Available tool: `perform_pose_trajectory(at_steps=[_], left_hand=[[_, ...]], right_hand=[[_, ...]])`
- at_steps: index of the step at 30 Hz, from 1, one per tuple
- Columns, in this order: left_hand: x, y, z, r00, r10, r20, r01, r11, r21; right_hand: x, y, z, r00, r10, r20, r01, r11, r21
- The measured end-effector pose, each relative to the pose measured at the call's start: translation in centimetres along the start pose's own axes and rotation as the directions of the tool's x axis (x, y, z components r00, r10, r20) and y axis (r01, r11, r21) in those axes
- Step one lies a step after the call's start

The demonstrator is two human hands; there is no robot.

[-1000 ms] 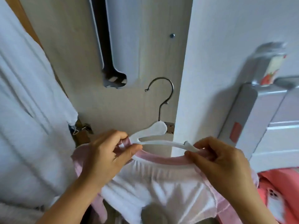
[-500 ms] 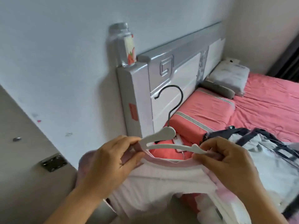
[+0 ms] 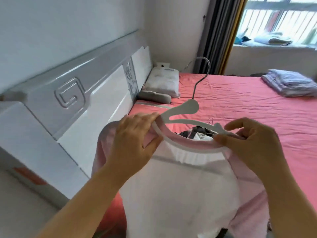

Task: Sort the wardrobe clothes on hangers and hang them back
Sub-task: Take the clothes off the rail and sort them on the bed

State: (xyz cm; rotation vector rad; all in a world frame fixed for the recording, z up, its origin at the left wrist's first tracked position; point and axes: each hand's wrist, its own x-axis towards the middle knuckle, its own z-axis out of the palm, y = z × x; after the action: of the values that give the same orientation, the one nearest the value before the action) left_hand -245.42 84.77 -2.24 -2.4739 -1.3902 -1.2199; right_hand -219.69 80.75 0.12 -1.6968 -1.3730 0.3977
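The pink-and-white top (image 3: 180,177) hangs on the white hanger (image 3: 187,109) between my hands, its collar band stretched across the front, the body draping down towards me. My left hand (image 3: 135,143) pinches the shoulder and the hanger's left arm together, thumb under, fingers over; my right hand (image 3: 248,143) pinches the collar against the hanger's right arm near its notch. So the grip on both sides is closed on cloth and plastic alike, unchanged from a second ago. What has changed is everything behind it: a second ago the metal hook (image 3: 201,78) stood before the wardrobe door, and now it stands over the pink bed (image 3: 240,109), with the headboard (image 3: 72,100) to my left and the window (image 3: 277,19) ahead. I have turned away from the wardrobe with the top held up off the bed. I judge this means the garment is still being settled on its hanger, or carried to be sorted with the folded pile (image 3: 291,85), and the hanging back is not yet done.
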Motion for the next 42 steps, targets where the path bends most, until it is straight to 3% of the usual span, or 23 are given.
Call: perform_pose_trajectory(at_steps=[8, 14, 20, 24, 27, 33, 38, 42], left_hand=[[13.0, -1.5, 18.8, 0.955, -0.037, 0.295, 0.037, 0.999, 0.006], [16.3, -2.9, 30.9, 0.751, -0.136, 0.647, 0.117, 0.991, 0.073], [16.2, -4.3, 36.9, 0.621, -0.227, 0.75, 0.179, 0.973, 0.147], [16.2, -4.7, 39.2, 0.571, -0.266, 0.777, 0.228, 0.96, 0.162], [16.1, -4.8, 40.2, 0.561, -0.289, 0.776, 0.255, 0.952, 0.17], [15.0, -5.0, 39.2, 0.531, -0.369, 0.763, 0.369, 0.911, 0.183], [13.1, -5.9, 34.8, 0.475, -0.487, 0.732, 0.512, 0.83, 0.22], [10.6, -6.6, 28.8, 0.501, -0.549, 0.669, 0.555, 0.797, 0.238]], right_hand=[[17.1, 11.6, -0.3, 0.979, 0.198, 0.054, -0.188, 0.971, -0.147], [25.0, 24.0, 3.6, 0.942, 0.316, 0.111, -0.273, 0.917, -0.292], [28.0, 33.8, 7.0, 0.869, 0.461, 0.179, -0.379, 0.854, -0.355], [28.3, 37.8, 8.9, 0.846, 0.455, 0.278, -0.375, 0.879, -0.295], [28.3, 38.3, 9.9, 0.878, 0.397, 0.268, -0.315, 0.9, -0.301], [27.0, 34.9, 12.3, 0.895, 0.239, 0.376, -0.181, 0.966, -0.184], [24.5, 28.7, 14.7, 0.852, 0.093, 0.515, -0.057, 0.995, -0.087], [21.5, 22.9, 17.1, 0.789, -0.051, 0.612, 0.057, 0.998, 0.01]])
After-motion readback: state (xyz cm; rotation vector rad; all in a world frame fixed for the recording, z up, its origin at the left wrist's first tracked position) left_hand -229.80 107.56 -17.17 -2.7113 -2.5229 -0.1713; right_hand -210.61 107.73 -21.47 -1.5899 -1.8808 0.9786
